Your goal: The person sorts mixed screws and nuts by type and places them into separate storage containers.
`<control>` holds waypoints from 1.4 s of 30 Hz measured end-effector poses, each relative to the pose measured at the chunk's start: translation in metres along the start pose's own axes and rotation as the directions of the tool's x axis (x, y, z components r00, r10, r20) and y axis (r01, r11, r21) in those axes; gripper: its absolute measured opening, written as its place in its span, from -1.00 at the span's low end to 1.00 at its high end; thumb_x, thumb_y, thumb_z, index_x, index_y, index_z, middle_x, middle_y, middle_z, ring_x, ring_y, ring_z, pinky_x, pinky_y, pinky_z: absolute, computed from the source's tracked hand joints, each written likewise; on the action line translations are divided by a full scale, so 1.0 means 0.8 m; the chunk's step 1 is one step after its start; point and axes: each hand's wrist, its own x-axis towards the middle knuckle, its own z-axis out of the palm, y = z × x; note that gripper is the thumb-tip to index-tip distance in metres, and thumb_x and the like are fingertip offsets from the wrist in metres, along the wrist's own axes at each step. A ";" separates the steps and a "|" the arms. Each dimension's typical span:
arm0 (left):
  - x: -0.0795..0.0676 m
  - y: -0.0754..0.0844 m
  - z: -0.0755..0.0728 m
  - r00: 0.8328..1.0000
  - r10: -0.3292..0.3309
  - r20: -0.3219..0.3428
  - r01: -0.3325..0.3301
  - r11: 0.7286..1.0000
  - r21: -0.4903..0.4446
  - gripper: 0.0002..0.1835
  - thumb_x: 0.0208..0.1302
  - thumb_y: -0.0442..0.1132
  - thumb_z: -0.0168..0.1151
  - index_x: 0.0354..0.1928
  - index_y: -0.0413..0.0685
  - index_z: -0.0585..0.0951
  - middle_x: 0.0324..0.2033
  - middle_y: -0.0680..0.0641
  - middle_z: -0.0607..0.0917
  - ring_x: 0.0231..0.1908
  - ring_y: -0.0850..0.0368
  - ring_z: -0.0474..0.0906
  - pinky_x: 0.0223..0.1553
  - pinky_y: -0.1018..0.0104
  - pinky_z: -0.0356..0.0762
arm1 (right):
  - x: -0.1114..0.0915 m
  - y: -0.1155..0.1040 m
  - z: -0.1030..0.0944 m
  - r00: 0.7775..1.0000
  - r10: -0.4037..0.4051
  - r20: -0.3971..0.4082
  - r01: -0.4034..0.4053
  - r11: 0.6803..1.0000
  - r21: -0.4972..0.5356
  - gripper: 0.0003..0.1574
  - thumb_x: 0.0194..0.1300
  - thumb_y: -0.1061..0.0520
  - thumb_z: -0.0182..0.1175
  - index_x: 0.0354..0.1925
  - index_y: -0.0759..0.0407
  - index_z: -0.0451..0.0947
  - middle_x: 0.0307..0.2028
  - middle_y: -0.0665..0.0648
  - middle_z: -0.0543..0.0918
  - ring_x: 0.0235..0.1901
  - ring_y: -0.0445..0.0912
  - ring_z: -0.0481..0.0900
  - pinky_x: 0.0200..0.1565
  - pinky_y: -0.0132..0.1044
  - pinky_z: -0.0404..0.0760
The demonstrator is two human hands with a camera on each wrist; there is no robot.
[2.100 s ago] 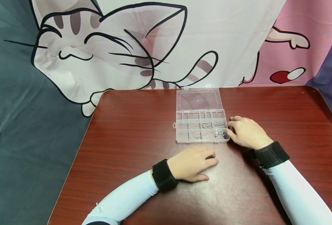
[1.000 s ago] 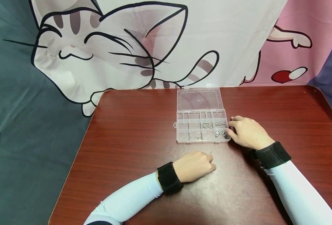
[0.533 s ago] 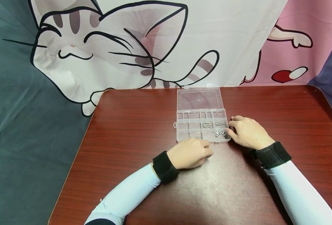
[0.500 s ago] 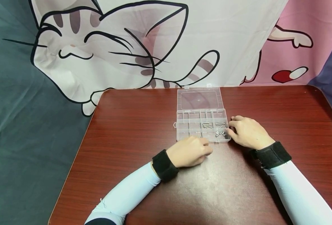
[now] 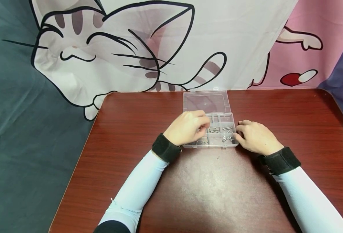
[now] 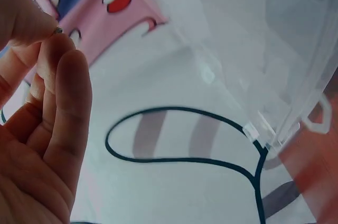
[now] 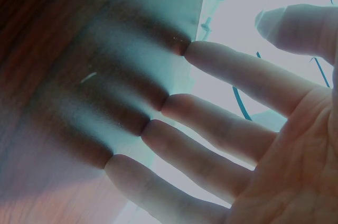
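My left hand [image 5: 187, 127] is over the left part of a clear compartment box [image 5: 207, 103], hiding some of its compartments. Thumb and fingertips pinch a tiny shiny metal piece [image 6: 58, 30], mostly covered by the fingers. The box stands with its lid folded back. Several small screws [image 5: 227, 138] lie in its front right compartment, and longer metal pins or screws [image 5: 213, 130] in the middle row. Beside the box's right wall my right hand [image 5: 257, 137] rests with spread, relaxed fingers, fingertips on the table and thumb at the box edge.
On the reddish-brown table [image 5: 136, 123], a tiny metal piece [image 5: 218, 158] lies in front of the box. Behind the table's far edge hangs a printed cloth [image 5: 171, 42] with a cat drawing. A clasp loop [image 6: 319, 115] sticks out from the box's side.
My left hand has curled its fingers at the table in front of the box, then moved forward over it with a small metal piece. The right hand has stayed at the box's side.
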 end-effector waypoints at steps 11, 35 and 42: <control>0.003 -0.020 0.005 0.997 -0.068 -0.027 0.068 0.998 -0.010 -0.83 0.09 -0.43 0.24 -0.38 0.04 0.64 -0.46 0.07 0.54 -0.53 0.27 0.40 -0.46 0.43 0.38 | 0.000 -0.002 0.002 1.000 -0.020 -0.023 0.020 1.000 0.004 -0.75 0.34 0.07 0.27 -0.21 0.23 0.75 -0.12 0.33 0.73 -0.19 0.20 0.73 -0.07 0.21 0.70; -0.004 -0.007 0.004 0.956 -0.187 0.227 0.178 0.982 0.057 0.26 0.00 0.61 0.31 0.64 0.17 0.12 0.65 -0.12 0.07 0.64 -0.18 0.00 0.62 -0.14 0.02 | 0.001 0.002 0.003 1.000 -0.019 -0.022 0.019 1.000 -0.005 -0.74 0.34 0.06 0.29 -0.22 0.23 0.75 -0.12 0.34 0.74 -0.20 0.21 0.74 -0.07 0.22 0.69; -0.010 0.015 0.017 0.966 -0.066 0.249 0.053 0.997 0.057 0.20 0.03 0.59 0.32 0.61 0.12 0.22 0.60 -0.12 0.21 0.60 -0.15 0.12 0.59 -0.12 0.13 | 0.001 0.001 0.003 1.000 -0.019 -0.021 0.019 1.000 -0.007 -0.74 0.34 0.06 0.29 -0.20 0.24 0.76 -0.12 0.34 0.74 -0.21 0.21 0.74 -0.09 0.21 0.70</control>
